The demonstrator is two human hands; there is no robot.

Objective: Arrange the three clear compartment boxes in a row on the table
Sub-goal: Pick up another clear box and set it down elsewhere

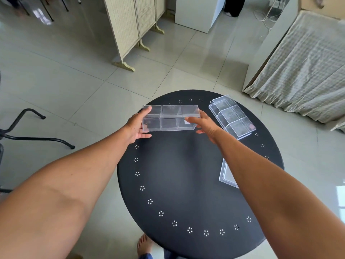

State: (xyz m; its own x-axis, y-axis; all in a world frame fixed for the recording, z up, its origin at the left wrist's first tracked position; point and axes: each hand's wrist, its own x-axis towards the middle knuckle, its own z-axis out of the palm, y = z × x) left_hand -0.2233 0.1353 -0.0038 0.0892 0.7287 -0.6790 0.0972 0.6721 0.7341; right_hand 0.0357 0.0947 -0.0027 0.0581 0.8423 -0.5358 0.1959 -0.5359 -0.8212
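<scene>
One clear compartment box (169,117) with three sections is at the far left part of the round black table (179,176), gripped at both ends. My left hand (137,126) clasps its left end and my right hand (203,126) its right end. Whether it rests on the table or is lifted I cannot tell. A second clear box (232,116) lies diagonally at the far right of the table. A third clear box (226,173) lies at the right, mostly hidden under my right forearm.
The table top has a ring of small flower-shaped holes near its rim. Black chair legs (37,135) stand on the tiled floor to the left. A folding screen (130,28) stands at the back and a cloth-covered bed (302,68) at the right. A bare foot (143,243) shows below the table.
</scene>
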